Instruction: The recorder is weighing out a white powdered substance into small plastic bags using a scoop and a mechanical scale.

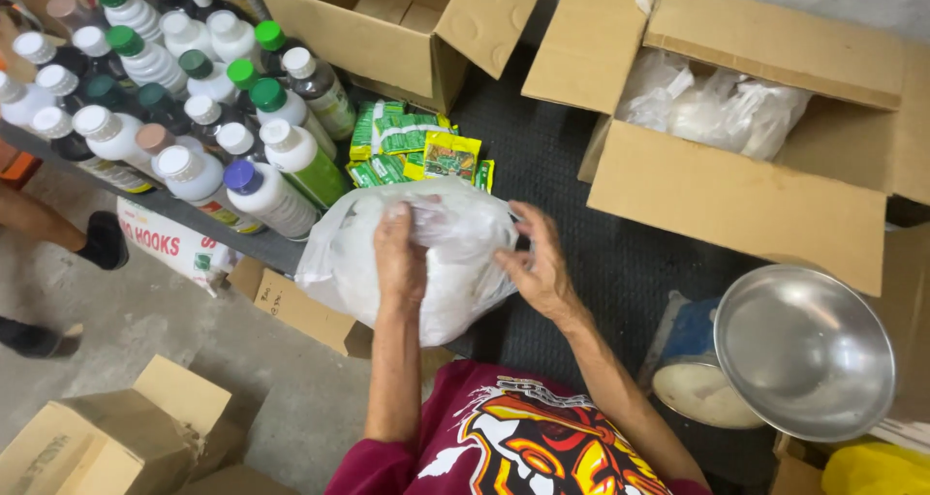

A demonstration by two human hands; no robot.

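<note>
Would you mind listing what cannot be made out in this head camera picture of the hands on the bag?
- Contents of the white plastic bag: head view, hidden by its cloudy film; only a pale mass shows.
- Left hand and right hand: palms and fingertips buried in the folds, so the grip is unclear.
- Yellow container: cut off by the lower right edge.
- Blue tub: largely covered by the round steel bowl.
</note>
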